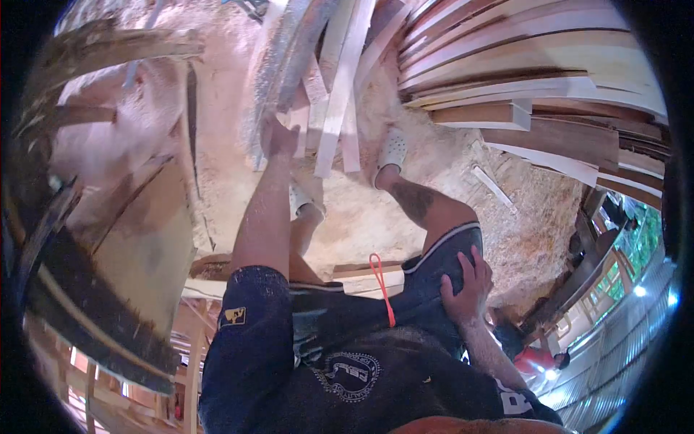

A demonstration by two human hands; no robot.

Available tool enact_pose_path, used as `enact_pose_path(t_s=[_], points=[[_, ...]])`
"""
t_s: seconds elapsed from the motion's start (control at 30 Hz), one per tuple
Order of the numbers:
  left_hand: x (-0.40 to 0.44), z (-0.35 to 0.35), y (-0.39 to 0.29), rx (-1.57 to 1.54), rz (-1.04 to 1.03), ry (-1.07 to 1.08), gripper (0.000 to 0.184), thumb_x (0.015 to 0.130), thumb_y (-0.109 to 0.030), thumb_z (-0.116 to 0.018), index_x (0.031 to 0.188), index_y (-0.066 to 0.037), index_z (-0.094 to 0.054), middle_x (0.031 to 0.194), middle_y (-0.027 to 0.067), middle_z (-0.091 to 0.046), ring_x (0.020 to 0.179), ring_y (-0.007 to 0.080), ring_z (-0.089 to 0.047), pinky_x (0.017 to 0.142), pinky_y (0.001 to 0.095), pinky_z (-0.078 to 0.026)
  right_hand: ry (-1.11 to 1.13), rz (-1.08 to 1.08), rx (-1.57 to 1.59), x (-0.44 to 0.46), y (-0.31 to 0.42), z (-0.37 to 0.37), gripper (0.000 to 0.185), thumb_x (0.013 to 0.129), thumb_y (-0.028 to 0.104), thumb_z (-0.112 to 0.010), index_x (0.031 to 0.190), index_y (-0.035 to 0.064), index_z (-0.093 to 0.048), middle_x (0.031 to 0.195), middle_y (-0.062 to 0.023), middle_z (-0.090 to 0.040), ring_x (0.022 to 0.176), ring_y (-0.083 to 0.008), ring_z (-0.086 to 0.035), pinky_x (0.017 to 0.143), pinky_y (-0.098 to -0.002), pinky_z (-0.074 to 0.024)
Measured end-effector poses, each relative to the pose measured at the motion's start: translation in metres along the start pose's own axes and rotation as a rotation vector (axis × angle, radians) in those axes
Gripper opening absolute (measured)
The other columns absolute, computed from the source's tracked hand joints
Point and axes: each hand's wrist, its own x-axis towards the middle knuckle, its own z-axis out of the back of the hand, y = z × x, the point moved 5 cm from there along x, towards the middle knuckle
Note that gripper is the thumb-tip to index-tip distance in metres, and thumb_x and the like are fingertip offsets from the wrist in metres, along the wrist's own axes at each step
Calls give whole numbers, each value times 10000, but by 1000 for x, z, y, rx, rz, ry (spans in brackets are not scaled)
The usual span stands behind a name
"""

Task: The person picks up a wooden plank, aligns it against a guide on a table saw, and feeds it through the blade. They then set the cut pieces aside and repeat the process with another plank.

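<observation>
My left hand (280, 137) reaches forward and grips the edge of a long, rough-edged wooden board (278, 65) dusted with sawdust. Its thumb points to the right, while the other fingers are partly hidden. Beside that board, to the right of my hand, lie several narrow sawn wood strips (343, 94). My right hand (470, 286) rests on my thigh over the dark shorts, fingers spread, holding nothing.
Planks are stacked (520, 58) at the upper right. Sawdust covers the ground (441, 163), where a small wood offcut (495, 188) lies. A wide slab (148, 246) leans on the left. Another person in red (535, 359) is at the lower right.
</observation>
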Motion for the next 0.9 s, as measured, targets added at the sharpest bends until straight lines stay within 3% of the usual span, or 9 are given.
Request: enact_pose_path(t_s=[0.13,0.23,0.33,0.4,0.53,0.7,0.73,0.8,0.9], points=[[70,-1,-38,226,100,-82,631,768,-324,-857,1276,-68,-585,1278,134,-601,1163,377,-631,1000,501,-509,-76,1,9,20,-13,-8,638,800,321,-755,1383,129,-584,1520,-196,-470,1318,-434,-467,1076,-597,-370],[101,-25,-37,257,172,138,817,719,-288,-907,1405,-49,-532,1263,214,-643,1112,392,-663,951,487,-545,-99,-8,12,29,-16,-10,628,801,316,-755,1378,135,-585,1517,-189,-469,1309,-435,-472,1072,-593,-371],[95,-31,-42,-32,-31,526,556,742,-283,-900,1173,-15,-672,1073,154,-709,965,310,-705,871,418,-567,-66,-59,25,30,-12,2,625,808,331,-754,1382,157,-581,1510,-175,-471,1315,-435,-467,1057,-599,-387],[58,-5,-79,-528,-84,685,312,807,-249,-859,972,-26,-716,961,102,-715,885,217,-696,815,362,-562,-60,-45,47,29,-11,9,618,817,350,-751,1381,166,-580,1505,-165,-476,1314,-432,-471,1045,-606,-398],[-53,81,-149,-1205,39,1087,377,909,-206,-763,1219,-14,-666,1017,69,-717,888,171,-691,819,344,-566,-18,10,88,28,-10,24,591,846,385,-737,1378,177,-584,1513,-150,-468,1315,-421,-478,1023,-619,-417],[-211,205,-194,-1204,173,1093,521,895,-160,-790,1345,14,-594,1166,106,-721,1026,188,-698,920,354,-570,65,238,436,62,38,65,728,873,455,-753,1416,26,-525,1386,-211,-586,1288,-440,-550,1088,-516,-439],[-239,242,-206,-971,48,1079,528,892,-150,-795,1349,16,-591,1190,111,-714,1046,187,-691,927,358,-569,137,278,584,72,65,81,785,873,475,-767,1430,-8,-500,1354,-230,-607,1276,-432,-571,1091,-490,-449],[-283,315,-227,-824,-1,1090,556,871,-147,-806,1349,30,-583,1197,117,-707,1072,184,-679,922,363,-567,115,145,885,72,107,109,833,869,461,-799,1481,9,-461,1315,-185,-652,1209,-344,-628,1015,-477,-487],[-336,318,-183,-1044,119,999,673,792,-176,-884,1367,-1,-582,1193,123,-688,1056,201,-686,934,355,-562,260,120,1206,81,157,142,901,907,441,-778,1554,-9,-342,1300,-177,-673,1250,-277,-616,985,-448,-511]])
